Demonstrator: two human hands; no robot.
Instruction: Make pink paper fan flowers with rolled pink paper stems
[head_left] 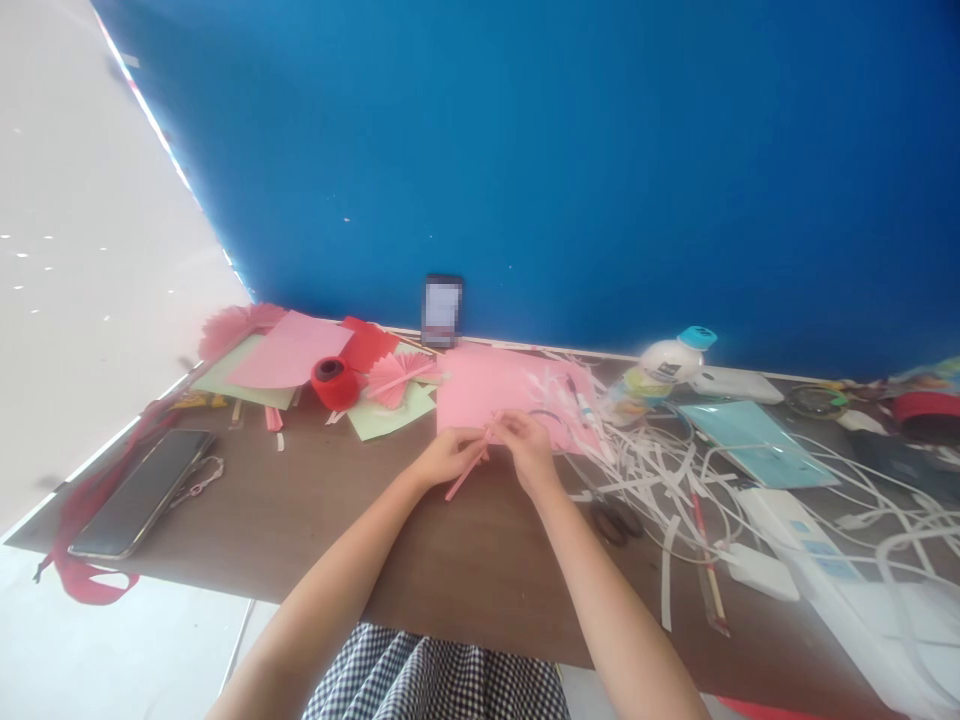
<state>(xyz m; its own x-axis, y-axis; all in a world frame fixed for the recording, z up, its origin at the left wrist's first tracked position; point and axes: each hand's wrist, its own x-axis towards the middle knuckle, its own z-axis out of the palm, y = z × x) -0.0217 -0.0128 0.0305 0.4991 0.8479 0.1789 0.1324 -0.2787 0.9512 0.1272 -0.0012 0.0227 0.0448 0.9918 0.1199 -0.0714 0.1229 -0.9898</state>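
Note:
My left hand (450,456) and my right hand (526,446) meet above the table's middle, fingers pinched together. Between them is a narrow folded pink paper strip (463,480), its lower end sticking out below my left hand toward me. My right fingertips press near its upper end; the exact grip is partly hidden. Just behind the hands lies a flat pink paper sheet (480,385). To its left are a pleated pink paper fan (397,376) and a roll of red ribbon (335,384) on pale green paper (382,417).
A phone (442,312) leans on the blue wall; another phone (146,492) lies at left. Right of my hands are scissors (616,520), tangled white paper strips and cables (660,465), a bottle (660,370) and a white power strip (806,560).

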